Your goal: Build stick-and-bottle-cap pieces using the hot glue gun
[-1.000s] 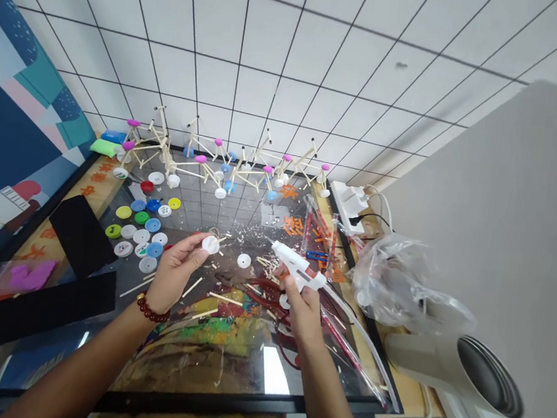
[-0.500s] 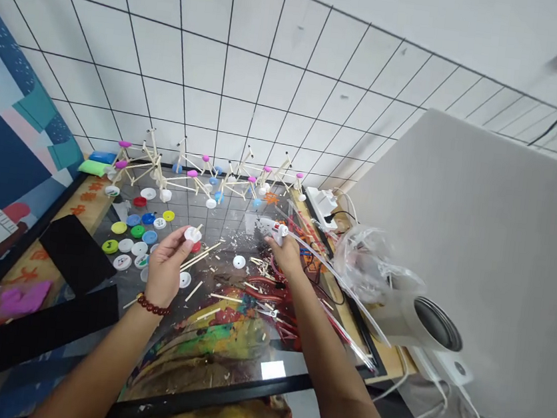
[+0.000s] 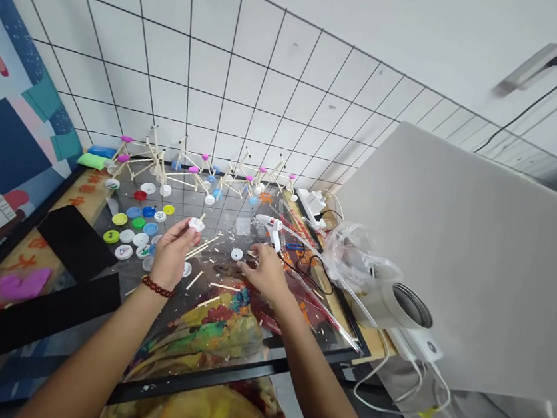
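the white bottle cap (image 3: pixel 196 225), with a stick stub (image 3: pixel 202 217), is pinched in the grip of the left hand (image 3: pixel 171 254) above the desk (image 3: pixel 219 375); soft glue could let the stub tilt if bumped. the right hand (image 3: pixel 267 273) has its grip parted, nothing visible inside, beside a loose cap (image 3: pixel 236 254); a careless knock could topple the glue gun (image 3: pixel 275 227). orange characters (image 3: pixel 91 179) at left: too small to read.

A head-worn camera looks forward and down over the near edge of the counter (image 3: pixel 236 358), taking in most of its breadth from close above. The left hand (image 3: pixel 171 254) and right hand (image 3: pixel 265 276) fall near mid-view; the gridded wall (image 3: pixel 204 70) beyond slants across the top.
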The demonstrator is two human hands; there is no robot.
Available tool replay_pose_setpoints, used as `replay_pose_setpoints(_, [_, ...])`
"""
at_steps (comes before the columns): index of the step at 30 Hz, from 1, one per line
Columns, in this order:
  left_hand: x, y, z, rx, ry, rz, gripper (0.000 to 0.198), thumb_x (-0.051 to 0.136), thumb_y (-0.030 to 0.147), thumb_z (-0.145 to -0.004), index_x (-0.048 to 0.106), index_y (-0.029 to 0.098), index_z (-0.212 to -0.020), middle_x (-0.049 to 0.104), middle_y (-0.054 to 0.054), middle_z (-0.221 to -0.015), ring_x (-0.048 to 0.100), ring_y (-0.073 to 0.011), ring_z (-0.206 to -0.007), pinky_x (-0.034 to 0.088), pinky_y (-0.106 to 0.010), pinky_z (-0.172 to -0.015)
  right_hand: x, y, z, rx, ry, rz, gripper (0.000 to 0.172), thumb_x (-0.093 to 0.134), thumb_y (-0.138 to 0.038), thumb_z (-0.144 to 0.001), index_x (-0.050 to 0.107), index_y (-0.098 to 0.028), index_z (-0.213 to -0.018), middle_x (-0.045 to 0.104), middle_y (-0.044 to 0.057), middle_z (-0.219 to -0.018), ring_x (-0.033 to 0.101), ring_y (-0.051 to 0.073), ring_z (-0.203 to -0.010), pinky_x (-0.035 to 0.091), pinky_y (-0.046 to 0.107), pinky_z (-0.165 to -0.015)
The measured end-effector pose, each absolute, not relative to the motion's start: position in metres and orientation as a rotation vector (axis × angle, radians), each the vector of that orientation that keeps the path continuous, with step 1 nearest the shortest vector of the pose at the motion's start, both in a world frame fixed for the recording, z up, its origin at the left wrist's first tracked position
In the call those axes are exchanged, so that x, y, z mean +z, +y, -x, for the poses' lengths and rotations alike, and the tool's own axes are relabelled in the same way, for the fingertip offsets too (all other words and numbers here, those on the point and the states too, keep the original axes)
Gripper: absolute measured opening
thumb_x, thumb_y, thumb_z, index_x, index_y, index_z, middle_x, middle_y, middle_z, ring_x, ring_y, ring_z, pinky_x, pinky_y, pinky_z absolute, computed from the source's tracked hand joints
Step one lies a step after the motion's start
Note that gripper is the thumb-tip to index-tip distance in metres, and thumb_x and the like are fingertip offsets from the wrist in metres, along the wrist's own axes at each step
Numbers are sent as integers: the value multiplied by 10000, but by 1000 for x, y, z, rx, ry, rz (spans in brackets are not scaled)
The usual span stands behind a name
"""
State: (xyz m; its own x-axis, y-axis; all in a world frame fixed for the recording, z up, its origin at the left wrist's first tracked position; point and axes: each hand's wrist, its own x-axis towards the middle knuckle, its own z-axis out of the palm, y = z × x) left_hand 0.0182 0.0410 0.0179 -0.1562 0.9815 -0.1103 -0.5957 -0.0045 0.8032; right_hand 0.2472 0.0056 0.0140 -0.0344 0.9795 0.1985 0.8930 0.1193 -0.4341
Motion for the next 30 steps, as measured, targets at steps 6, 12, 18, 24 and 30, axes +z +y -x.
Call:
replay_pose_setpoints(6, [23, 31, -27, 1448, 802, -640, 414, 869, 333, -568, 728, 177, -925, 735, -48, -941, 671, -156, -825, 500, -353, -892, 4, 30, -228, 397, -1939, 1775, 235, 718, -269, -701, 629, -165, -891, 646, 68, -859, 605, 225, -846, 446, 334, -788])
replay_pose_setpoints(12, [26, 22, -28, 1377, 848, -825, 389, 857, 326, -610, 750, 180, -954, 744, -61, -956, 663, -175, -883, 504, -313, -857, 2, 24, -226, 529, -1834, 1572, 220, 634, -225, -740, 578, -174, -946, 679, 9, -801, 624, 148, -698, 479, 253, -652])
replay_pose_setpoints(18, [32, 12, -31, 1295, 927, -1193, 330, 821, 344, -664, 736, 184, -940, 728, -90, -967, 655, -217, -914, 521, -336, -837, 8, 9, -222, 592, -1709, 1121, 297, 651, -174, -721, 667, -183, -1017, 678, 38, -922, 631, 161, -805, 504, 285, -735])
replay_pose_setpoints(24, [29, 5, -35, 1265, 936, -1460, 286, 771, 330, -725, 731, 201, -977, 713, -89, -1015, 644, -246, -993, 500, -372, -923, 21, 5, -231, 527, -1703, 954, 253, 682, -231, -791, 684, -210, -1043, 666, 85, -1088, 633, 196, -978, 508, 339, -858])
replay_pose_setpoints(30, [20, 7, -35, 1333, 978, -1519, 282, 762, 302, -737, 735, 223, -1006, 695, -70, -1053, 626, -229, -1023, 467, -357, -969, 19, 1, -231, 775, -1591, 894, 443, 813, -341, -711, 595, -203, -1071, 712, 49, -976, 673, 177, -858, 531, 315, -797])
